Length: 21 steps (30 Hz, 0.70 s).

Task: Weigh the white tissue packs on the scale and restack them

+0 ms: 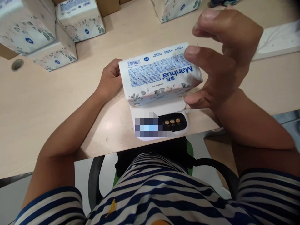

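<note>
At table edge (100, 151) | "Manhua" pack (159, 70) | left hand (112, 78) holding it | right hand (226, 56) wide

Display (149, 127) on white device (164, 107): pixelated, illeg. Btn. captions (173, 125): too sm. L. hand (109, 79): fingertips hid. behind tilted pack (157, 70). Dark item (223, 2), top edge: cut off, unident. Upper-left pack (28, 28): part. cut off.

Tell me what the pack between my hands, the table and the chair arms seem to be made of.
Pack: probably thin plastic film, slightly glossy, creased at the corners. Table: pale wood-look laminate or wood; faint grain, soft sheen. Chair arms: likely black plastic, smooth and moulded-looking.
</note>
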### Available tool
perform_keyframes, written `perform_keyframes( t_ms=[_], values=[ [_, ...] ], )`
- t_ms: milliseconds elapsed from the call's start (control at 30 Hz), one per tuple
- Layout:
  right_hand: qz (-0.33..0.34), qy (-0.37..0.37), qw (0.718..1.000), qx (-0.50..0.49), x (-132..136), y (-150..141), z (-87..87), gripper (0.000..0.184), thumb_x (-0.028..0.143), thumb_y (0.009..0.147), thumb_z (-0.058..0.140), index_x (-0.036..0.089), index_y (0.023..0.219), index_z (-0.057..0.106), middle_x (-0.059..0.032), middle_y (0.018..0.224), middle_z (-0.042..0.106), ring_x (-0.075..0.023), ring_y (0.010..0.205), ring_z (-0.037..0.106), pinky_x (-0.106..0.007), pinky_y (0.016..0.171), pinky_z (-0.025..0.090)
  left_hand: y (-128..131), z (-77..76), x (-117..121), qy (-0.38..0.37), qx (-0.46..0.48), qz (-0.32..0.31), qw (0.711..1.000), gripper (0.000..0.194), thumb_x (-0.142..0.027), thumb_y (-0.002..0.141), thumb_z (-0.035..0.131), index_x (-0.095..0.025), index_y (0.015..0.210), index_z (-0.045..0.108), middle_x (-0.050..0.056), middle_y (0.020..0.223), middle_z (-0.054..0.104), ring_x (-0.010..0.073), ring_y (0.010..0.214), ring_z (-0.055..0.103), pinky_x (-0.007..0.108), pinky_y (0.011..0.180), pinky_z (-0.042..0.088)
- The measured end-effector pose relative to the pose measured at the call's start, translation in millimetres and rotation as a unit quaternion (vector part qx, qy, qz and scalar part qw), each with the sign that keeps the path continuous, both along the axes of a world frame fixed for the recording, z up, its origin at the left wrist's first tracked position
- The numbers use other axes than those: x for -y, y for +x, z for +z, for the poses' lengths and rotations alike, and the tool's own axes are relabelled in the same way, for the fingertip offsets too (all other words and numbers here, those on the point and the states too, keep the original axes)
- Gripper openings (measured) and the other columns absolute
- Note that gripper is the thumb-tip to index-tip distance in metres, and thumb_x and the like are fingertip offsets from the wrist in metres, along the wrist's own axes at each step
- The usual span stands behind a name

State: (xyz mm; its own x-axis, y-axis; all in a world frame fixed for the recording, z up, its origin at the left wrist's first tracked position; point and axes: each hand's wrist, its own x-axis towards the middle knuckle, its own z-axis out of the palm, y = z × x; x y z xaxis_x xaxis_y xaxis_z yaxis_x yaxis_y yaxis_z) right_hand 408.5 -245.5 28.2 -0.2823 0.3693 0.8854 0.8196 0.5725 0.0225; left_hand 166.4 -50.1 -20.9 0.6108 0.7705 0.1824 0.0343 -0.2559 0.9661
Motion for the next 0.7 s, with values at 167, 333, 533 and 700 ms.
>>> perform_keyframes(
  t_ms=[167,333,533,700],
  values=[
    [-0.004,-0.005,1.000,-0.004,1,-1,-0.6,0.063,0.076,0.110,0.029,0.056,0.168,0.041,0.0151,0.165,0.055,-0.0271,0.144,0.069,-0.053,0.126,0.051,0,9.8,5,-0.001,-0.029,-0.004,1.000,0.042,-0.040,0.075,0.104,-0.023,0.085,0.068,0.002,0.092,0.080,0.0283,0.121,0.077,0.036,0.102,0.063],
    [0.005,0.007,1.000,0.013,3,-2,-0.7,0.062,0.064,0.113,0.030,0.047,0.171,0.043,0.0182,0.173,0.048,-0.0232,0.148,0.064,-0.043,0.131,0.044,1,16.7,11,-0.006,-0.046,0.011,0.999,0.038,-0.037,0.081,0.100,-0.023,0.083,0.065,0.002,0.091,0.079,0.0273,0.122,0.077,0.034,0.100,0.062],
    [0.006,-0.018,1.000,-0.011,1,0,-0.5,0.062,0.077,0.108,0.033,0.059,0.166,0.043,0.0166,0.164,0.057,-0.0284,0.144,0.069,-0.053,0.126,0.049,3,17.4,16,-0.002,-0.065,0.020,0.998,0.036,-0.045,0.090,0.092,-0.023,0.085,0.064,0.001,0.086,0.076,0.0261,0.122,0.076,0.035,0.099,0.061],
    [0.002,-0.017,1.000,-0.001,3,-3,-0.4,0.059,0.068,0.111,0.033,0.056,0.167,0.044,0.0226,0.171,0.050,-0.0254,0.147,0.066,-0.043,0.131,0.041,3,14.6,16,-0.010,-0.082,0.050,0.995,0.042,-0.059,0.094,0.086,-0.024,0.086,0.066,0.002,0.084,0.074,0.0276,0.121,0.075,0.038,0.099,0.061]
  ],
)
